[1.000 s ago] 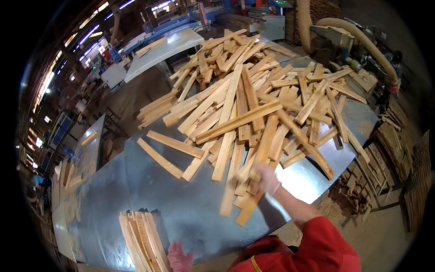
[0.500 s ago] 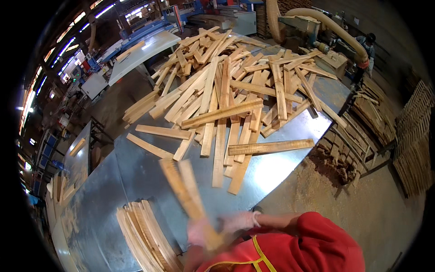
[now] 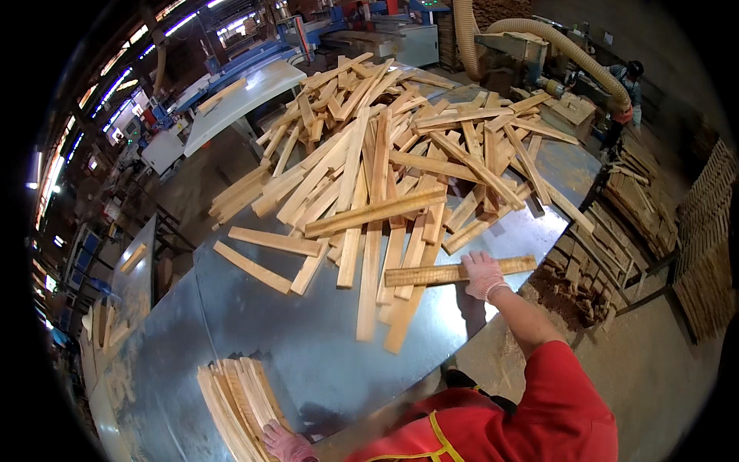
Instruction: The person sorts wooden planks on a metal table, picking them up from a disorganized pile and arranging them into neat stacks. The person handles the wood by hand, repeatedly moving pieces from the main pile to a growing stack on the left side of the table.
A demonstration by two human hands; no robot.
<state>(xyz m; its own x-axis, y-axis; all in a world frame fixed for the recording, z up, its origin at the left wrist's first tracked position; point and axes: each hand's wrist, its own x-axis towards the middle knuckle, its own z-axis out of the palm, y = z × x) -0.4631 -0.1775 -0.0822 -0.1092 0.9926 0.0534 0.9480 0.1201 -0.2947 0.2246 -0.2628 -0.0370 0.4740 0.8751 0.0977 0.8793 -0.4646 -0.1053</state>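
My right hand (image 3: 483, 276), in a pale pink glove, grips a brown wooden slat (image 3: 431, 274) toward its right end. That slat lies crosswise at the near right of a big loose heap of wooden slats (image 3: 358, 177). At the lower left, my gloved left hand (image 3: 286, 443) rests against the right side of a neat row of slats (image 3: 239, 400), its fingers stretched over the wood. Part of this hand is cut off by the picture's lower edge.
The heap and row stand on a shiny metal tabletop (image 3: 177, 331). Its edge runs close to my body and right arm. Racks of stacked wood (image 3: 643, 208) stand right, beside offcuts (image 3: 573, 269). Behind are a ribbed hose (image 3: 566, 50), a white table (image 3: 242, 100) and a person (image 3: 631, 88).
My hands were together, with blurred slats at the left one. Now the right has reached out and taken hold of the crosswise slat; the left has moved down to the row.
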